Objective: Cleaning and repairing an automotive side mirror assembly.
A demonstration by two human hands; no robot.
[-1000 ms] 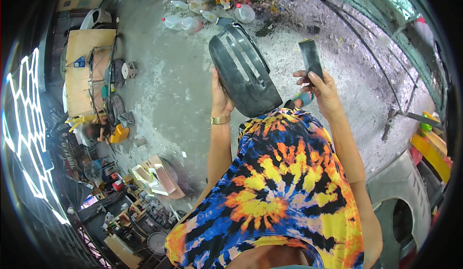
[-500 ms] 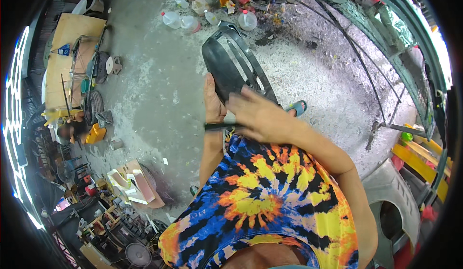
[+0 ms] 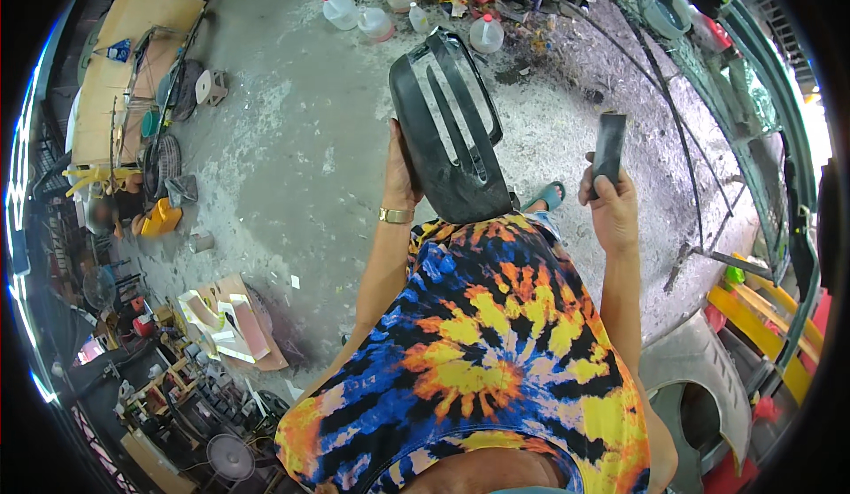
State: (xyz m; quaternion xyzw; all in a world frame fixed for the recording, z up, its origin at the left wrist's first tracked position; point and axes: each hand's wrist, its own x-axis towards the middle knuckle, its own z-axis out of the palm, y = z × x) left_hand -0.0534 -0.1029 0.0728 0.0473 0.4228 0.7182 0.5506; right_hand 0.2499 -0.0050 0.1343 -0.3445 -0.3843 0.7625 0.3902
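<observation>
A black car side mirror cover (image 3: 414,109) with long slots and a glossy rim tilts in front of my body, its lower end near my shirt. My left hand (image 3: 403,175) grips it along the left edge, the fingers partly hidden behind it. Off to the right and apart from the cover, my right hand (image 3: 613,211) holds up a dark grey rectangular strip (image 3: 610,144) that looks like sandpaper. The thumb presses on its face while the fingers sit behind.
Plastic bottles (image 3: 340,11) stand on the concrete floor ahead. A dark metal frame (image 3: 660,78) runs along the right, with a grey car panel (image 3: 699,357) below it. At left are a white stool (image 3: 211,88), a person (image 3: 111,211) and a cardboard piece (image 3: 235,317).
My right hand has left the mirror cover and swung out to the right, where the dark strip now shows in it. The cover has turned slightly, showing more of its slots.
</observation>
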